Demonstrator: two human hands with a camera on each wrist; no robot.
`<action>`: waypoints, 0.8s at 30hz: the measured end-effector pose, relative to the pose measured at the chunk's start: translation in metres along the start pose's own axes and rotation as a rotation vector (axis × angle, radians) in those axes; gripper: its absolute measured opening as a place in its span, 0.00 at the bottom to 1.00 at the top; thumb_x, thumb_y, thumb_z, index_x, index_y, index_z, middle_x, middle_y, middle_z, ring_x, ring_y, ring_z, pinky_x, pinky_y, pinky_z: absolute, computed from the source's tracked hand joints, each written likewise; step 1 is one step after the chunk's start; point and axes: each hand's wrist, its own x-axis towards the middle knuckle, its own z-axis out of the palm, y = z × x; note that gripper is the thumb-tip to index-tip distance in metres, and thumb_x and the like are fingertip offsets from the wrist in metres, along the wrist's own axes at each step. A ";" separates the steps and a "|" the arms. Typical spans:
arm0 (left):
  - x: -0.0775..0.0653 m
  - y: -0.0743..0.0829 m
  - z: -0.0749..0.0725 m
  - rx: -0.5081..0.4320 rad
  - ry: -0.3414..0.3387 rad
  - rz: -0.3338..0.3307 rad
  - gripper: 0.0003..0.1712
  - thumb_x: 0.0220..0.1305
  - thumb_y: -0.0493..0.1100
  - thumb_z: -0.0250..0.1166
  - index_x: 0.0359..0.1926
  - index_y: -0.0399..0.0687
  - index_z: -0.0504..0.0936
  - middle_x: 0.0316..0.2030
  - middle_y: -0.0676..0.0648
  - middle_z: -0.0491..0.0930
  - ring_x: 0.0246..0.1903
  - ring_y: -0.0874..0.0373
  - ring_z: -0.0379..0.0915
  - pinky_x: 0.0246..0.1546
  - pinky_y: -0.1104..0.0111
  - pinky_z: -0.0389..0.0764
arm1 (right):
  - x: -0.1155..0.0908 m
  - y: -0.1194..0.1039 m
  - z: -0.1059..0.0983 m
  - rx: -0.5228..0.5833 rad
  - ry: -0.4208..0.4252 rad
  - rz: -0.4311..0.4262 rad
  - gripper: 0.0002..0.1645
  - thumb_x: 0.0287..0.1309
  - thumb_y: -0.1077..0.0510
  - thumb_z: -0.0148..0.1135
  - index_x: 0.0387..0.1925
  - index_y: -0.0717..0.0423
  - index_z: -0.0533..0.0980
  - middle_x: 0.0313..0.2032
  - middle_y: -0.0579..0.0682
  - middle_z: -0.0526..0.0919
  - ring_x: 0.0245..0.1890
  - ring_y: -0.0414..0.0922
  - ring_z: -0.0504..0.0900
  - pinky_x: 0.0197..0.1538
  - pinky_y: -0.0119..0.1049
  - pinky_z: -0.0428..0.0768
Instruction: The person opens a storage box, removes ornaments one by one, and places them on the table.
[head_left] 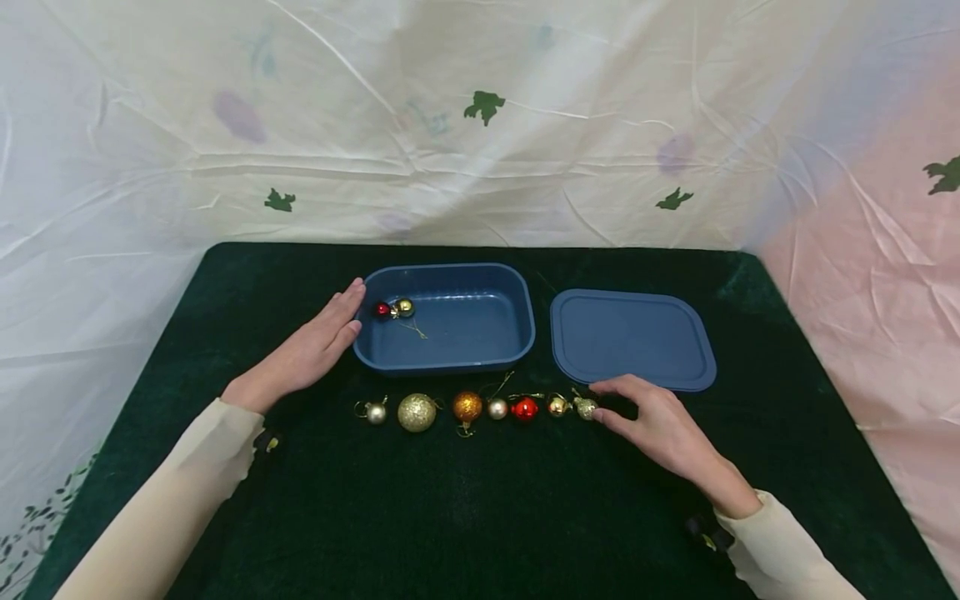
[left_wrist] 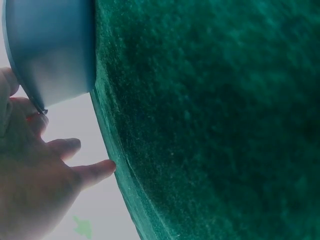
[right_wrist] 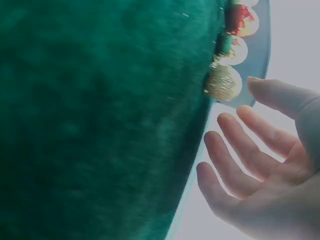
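Observation:
My left hand (head_left: 311,342) lies with straight fingers against the left wall of a blue rectangular box (head_left: 480,367). Inside the box, at its left end, are a small red bauble (head_left: 382,309) and a gold bauble (head_left: 405,307) with a gold string. My right hand (head_left: 660,425) is at the right end of a row of baubles, thumb and forefinger spread beside a small glittery gold bauble (head_left: 586,408). In the right wrist view, a gap shows between the fingertips (right_wrist: 254,80) and that glittery bauble (right_wrist: 223,83). Its other fingers are loosely extended.
Leftward along the row lie a shiny gold bauble (head_left: 557,405), a red one (head_left: 525,409), a pearl one (head_left: 497,408), an orange one (head_left: 467,406), a large glittery gold one (head_left: 416,412) and a silver one (head_left: 376,412). A blue lid (head_left: 633,337) lies flat right of the box.

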 end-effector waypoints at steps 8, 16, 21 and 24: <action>-0.001 0.000 -0.002 0.003 0.005 -0.003 0.36 0.85 0.53 0.39 0.83 0.44 0.41 0.83 0.42 0.37 0.81 0.45 0.33 0.79 0.46 0.42 | 0.009 -0.018 -0.010 0.032 0.207 -0.127 0.16 0.73 0.56 0.63 0.59 0.50 0.82 0.55 0.46 0.85 0.55 0.47 0.83 0.53 0.53 0.81; -0.002 0.002 -0.001 -0.008 0.016 -0.006 0.36 0.85 0.53 0.39 0.83 0.44 0.42 0.83 0.42 0.38 0.81 0.46 0.33 0.79 0.46 0.42 | 0.038 -0.054 -0.011 0.142 0.393 -0.311 0.10 0.70 0.63 0.63 0.48 0.51 0.86 0.46 0.44 0.88 0.48 0.40 0.84 0.53 0.31 0.79; -0.002 0.003 -0.001 -0.004 0.011 -0.001 0.36 0.86 0.53 0.38 0.83 0.44 0.41 0.83 0.43 0.36 0.81 0.44 0.33 0.79 0.45 0.42 | 0.061 -0.081 -0.011 0.179 0.395 -0.420 0.08 0.68 0.64 0.65 0.45 0.54 0.86 0.44 0.46 0.88 0.46 0.41 0.85 0.52 0.31 0.80; -0.001 0.003 -0.001 -0.007 0.003 -0.004 0.36 0.86 0.52 0.39 0.83 0.44 0.41 0.83 0.43 0.36 0.81 0.45 0.32 0.79 0.46 0.41 | 0.076 -0.097 -0.008 0.169 0.370 -0.463 0.08 0.68 0.63 0.66 0.45 0.55 0.86 0.44 0.47 0.88 0.44 0.42 0.85 0.48 0.35 0.82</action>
